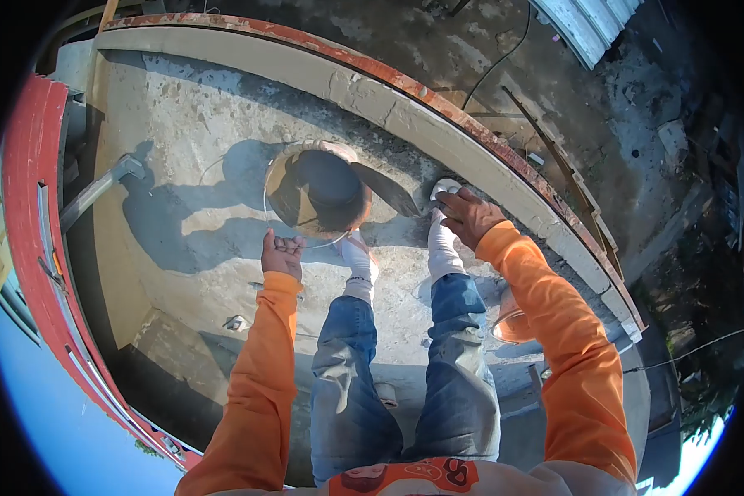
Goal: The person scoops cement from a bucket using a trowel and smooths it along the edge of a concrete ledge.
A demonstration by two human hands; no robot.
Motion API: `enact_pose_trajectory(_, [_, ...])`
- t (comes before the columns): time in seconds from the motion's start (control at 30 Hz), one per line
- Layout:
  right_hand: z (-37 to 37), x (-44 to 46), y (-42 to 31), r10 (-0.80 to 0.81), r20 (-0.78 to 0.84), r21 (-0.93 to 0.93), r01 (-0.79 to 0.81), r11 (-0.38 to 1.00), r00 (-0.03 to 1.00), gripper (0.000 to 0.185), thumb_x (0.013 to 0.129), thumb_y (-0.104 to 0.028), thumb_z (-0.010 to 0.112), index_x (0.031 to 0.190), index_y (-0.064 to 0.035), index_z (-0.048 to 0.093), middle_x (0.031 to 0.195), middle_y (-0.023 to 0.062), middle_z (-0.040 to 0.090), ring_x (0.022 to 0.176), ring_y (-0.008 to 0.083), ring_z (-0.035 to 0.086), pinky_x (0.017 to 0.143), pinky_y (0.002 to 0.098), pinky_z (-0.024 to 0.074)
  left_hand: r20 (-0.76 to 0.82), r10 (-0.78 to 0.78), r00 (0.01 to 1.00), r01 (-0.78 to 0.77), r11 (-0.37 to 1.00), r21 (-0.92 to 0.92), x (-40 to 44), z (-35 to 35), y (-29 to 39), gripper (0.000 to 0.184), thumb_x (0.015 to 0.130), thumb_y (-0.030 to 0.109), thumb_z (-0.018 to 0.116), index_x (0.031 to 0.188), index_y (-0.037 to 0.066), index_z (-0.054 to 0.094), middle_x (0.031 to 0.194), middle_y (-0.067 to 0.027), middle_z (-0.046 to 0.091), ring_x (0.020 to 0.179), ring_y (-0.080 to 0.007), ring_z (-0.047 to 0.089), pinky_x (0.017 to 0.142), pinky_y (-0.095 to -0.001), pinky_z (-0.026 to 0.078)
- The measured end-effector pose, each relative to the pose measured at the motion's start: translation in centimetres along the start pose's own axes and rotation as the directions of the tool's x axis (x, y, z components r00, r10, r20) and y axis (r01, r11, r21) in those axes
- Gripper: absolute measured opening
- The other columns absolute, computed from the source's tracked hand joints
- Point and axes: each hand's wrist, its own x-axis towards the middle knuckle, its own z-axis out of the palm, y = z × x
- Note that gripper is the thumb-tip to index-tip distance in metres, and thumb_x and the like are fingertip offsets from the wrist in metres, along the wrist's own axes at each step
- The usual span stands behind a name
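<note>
Left hand [283, 253], curled closed, appears to grip the wire handle [329, 243] of a bucket [283, 193] standing on the concrete floor [192, 107], while the right hand [473, 220] is closed on a trowel [387, 190]. The blade reaches from the right grip toward the bucket's rim, its tip over the edge. Just ahead of the left grip, inside the bucket, grey mix [329, 175] spreads across the bottom, so material appears to be left to use. Beside the right forearm, nearer the body than that grip, sits an orange pail [514, 321]; its contents cannot be made out.

Farther out, beyond both grips, a low wall [248, 50] already wears a grey coat. The stretch ahead of the left grip looks smoother; the part nearest the right grip looks rougher and seamed, and may want more finishing. A weathered red strip [306, 35] tops the wall's outer edge.
</note>
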Motion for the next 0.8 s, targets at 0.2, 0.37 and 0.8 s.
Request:
enact_pose_trajectory(0.2, [-0.9,6.0,-6.9,-0.127,0.025,-0.192,0.129,0.973,0.992,0.033,0.083,-0.023,0.062,0.112,-0.0107,0.052,0.108,0.0121,0.055,0.098,0.0338,0.06,0.082,0.0432,0.0497,-0.257,0.131,0.957,0.001,0.889,0.459,12.0,-6.8,-0.6,0.055,0.086,0.049,0.055,0.121,0.008,0.048,0.102,-0.0112,0.061,0.095,-0.0264,0.058,0.086,-0.0468,0.042])
enact_pose_trajectory(0.37, [2.4,11.4,-12.1,-0.008,0.096,-0.404,0.046,0.914,0.995,0.027,0.087,-0.015,0.053,0.114,-0.0086,0.054,0.116,0.0129,0.053,0.107,0.0326,0.056,0.084,0.0425,0.0499,-0.078,-0.156,0.985,0.173,0.929,0.328,15.0,-4.5,-0.3,0.067,0.084,0.062,0.043,0.124,0.009,0.05,0.111,-0.0081,0.063,0.099,-0.0222,0.057,0.093,-0.0442,0.037])
enact_pose_trajectory(0.8, [9.2,15.7,-10.7,0.222,0.076,-0.442,-0.166,0.881,0.972,0.028,0.087,-0.022,0.051,0.112,-0.0117,0.058,0.111,0.0131,0.059,0.105,0.0337,0.058,0.087,0.0465,0.0482,-0.13,0.16,0.979,-0.143,0.981,0.133,8.2,1.5,-1.8,0.056,0.092,0.037,0.046,0.123,-0.01,0.05,0.124,-0.0192,0.053,0.109,-0.0254,0.054,0.097,-0.0321,0.038])
